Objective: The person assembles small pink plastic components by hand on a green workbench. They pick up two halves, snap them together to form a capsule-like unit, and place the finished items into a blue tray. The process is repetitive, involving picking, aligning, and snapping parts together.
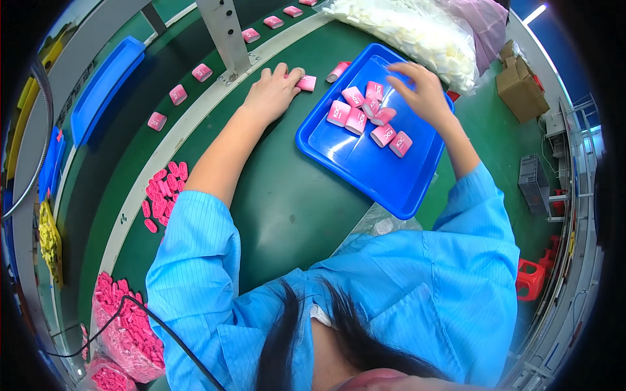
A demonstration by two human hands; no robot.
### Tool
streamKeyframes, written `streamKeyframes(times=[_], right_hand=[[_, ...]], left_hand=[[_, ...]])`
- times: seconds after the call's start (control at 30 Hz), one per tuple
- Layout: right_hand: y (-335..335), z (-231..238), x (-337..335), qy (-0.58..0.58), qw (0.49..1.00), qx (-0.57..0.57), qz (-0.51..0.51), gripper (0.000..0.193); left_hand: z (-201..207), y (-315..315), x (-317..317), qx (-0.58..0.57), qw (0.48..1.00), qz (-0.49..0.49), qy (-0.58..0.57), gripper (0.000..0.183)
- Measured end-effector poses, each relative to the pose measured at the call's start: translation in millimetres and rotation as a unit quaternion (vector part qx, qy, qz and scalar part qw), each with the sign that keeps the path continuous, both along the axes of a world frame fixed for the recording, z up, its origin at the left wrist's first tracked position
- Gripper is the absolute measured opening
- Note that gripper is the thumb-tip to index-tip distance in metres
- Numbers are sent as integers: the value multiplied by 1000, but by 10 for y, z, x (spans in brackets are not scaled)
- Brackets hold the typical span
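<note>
My left hand (272, 94) rests on the green bench left of the blue tray (345, 165). Its fingers are curled round a small pink-and-white plastic case (305, 83), part of which they hide. Above the tray's far right part hovers my right hand (420, 92), fingers apart and nothing seen in them. Several pink-and-white cases (355, 121), flattened and hollow-looking, lie loose in the tray. One more case (337, 72) sits at the tray's far left rim, beside something red.
A spaced row of similar cases (178, 95) runs along the green belt beyond a metal post (225, 39). Bright pink oval parts (166, 192) lie at left, with a bagful (130, 329) nearer. A clear bag of whitish parts (417, 39) stands behind the tray.
</note>
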State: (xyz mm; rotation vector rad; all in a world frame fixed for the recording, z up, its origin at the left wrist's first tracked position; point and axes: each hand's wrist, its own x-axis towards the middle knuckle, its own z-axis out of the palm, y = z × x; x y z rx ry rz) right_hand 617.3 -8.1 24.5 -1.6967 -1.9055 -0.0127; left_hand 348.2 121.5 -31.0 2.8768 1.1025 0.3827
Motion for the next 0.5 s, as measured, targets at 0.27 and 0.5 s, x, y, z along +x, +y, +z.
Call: streamKeyframes(times=[0.27, 0.5], right_hand=[[914, -220, -588, -93, 986, -114, -76, 48], [159, 86, -79, -50, 991, 125, 20, 40]], left_hand=[[-21, -11, -191, 30, 965, 43, -257, 21], [240, -1051, 328, -27, 961, -147, -233, 40]])
